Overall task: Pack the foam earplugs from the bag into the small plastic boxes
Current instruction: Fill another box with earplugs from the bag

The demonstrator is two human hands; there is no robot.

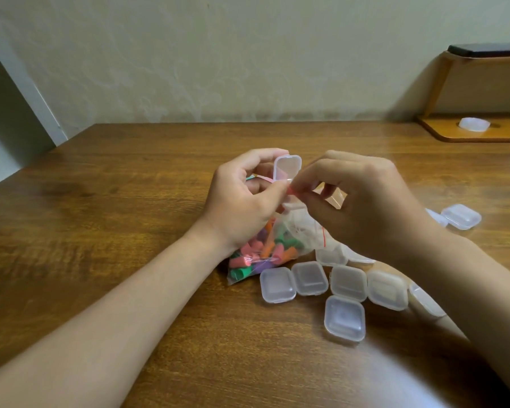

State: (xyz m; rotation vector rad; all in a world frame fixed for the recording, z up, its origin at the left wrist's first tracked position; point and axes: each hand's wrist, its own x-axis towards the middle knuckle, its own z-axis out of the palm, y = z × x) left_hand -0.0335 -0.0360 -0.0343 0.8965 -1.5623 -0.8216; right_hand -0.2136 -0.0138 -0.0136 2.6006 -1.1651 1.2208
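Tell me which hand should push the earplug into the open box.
Probably the right hand: it pinches the red earplug right at the mouth of the open box, which the left hand is busy holding.

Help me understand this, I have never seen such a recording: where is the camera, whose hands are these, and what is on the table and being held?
There is no machine here. A person works with two bare hands, and the single picture comes from a camera worn on their head, looking forward and down. The left hand holds a small clear box with its lid open. The right hand pinches a reddish foam earplug right at that box. On the wooden table lies a clear bag of coloured earplugs, partly under the hands. Nearer the person lie several closed boxes, and more boxes lie off to the right.
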